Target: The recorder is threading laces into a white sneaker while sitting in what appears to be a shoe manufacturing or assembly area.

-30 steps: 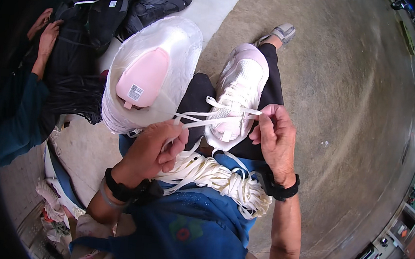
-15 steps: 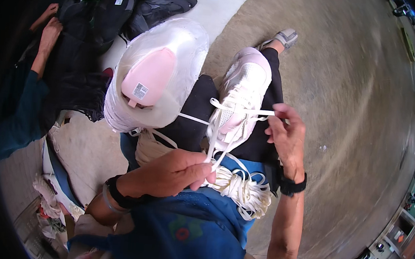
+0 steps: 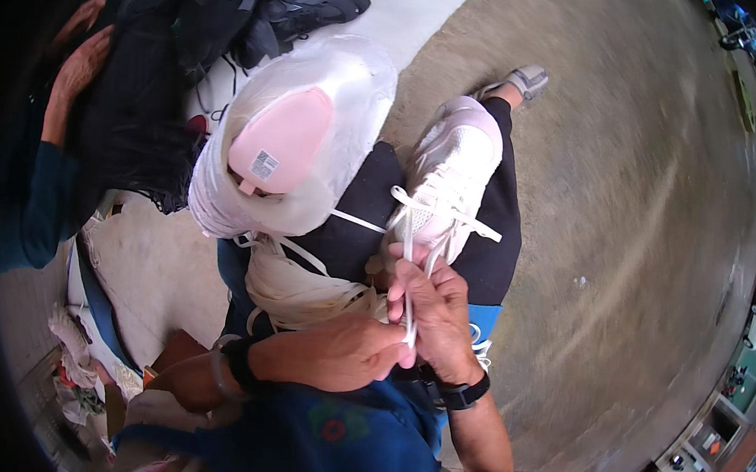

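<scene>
A white and pale pink sneaker point(image 3: 462, 158) rests on my black-trousered leg, toe pointing away from me. White shoelace point(image 3: 409, 230) strands run from its eyelets toward me, and a loop and a loose tail lie across the tongue. My left hand point(image 3: 342, 350) pinches the lace ends low, in front of my apron. Just beside it, my right hand point(image 3: 443, 316) has its fingers curled round the same strands, nearer the shoe. Between my lap and the left hand lies a bundle of cream laces point(image 3: 307, 288), partly hidden.
Left of the sneaker stands a white plastic bag point(image 3: 354, 83) with a pink insole point(image 3: 284, 135) in it. Black shoes point(image 3: 311, 9) lie on a pale surface at the far left. Another person's hand point(image 3: 81, 62) is beside dark material there. Concrete floor point(image 3: 620, 211) extends to the right.
My right hand has let go of the lace tail at the shoe's right and come in beside my left hand. The left hand has moved slightly right and toward me, still on the lace.
</scene>
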Motion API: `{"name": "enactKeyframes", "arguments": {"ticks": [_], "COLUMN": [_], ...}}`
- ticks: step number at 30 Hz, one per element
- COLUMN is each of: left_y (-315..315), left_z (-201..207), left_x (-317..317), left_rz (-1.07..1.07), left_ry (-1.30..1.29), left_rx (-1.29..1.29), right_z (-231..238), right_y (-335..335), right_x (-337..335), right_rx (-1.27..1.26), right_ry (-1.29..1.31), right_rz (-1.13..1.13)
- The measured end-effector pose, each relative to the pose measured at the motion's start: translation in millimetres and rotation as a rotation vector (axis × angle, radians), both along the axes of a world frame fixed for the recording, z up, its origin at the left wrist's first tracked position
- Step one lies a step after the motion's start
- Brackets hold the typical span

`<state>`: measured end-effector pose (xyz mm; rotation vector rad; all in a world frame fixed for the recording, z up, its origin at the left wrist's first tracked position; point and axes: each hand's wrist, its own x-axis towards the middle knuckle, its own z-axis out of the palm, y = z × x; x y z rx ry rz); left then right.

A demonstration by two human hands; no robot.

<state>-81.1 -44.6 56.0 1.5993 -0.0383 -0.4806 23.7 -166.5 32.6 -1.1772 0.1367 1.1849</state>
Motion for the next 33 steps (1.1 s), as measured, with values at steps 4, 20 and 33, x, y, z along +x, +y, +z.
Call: {"name": "enactKeyframes", "arguments": {"ticks": [4,20,33], "left_y": [28,35,33], "left_z": [14,-15,-23], "left_x": [8,48,42], "left_rz": [0.04,0.566,0.757], "left_ry": [0.657,0.571,0.636], "left_rx": [-0.15,-0.437,-0.762], "right_z": [5,18,38], "right_y": [-3,6,8], "right_x": [-10,-31,-27], "right_rx": [-0.123,-0.202,-0.083], "right_ry": [-0.337,-1.033,-1.078], "right_rz": [0.021,0.531,0.577]}}
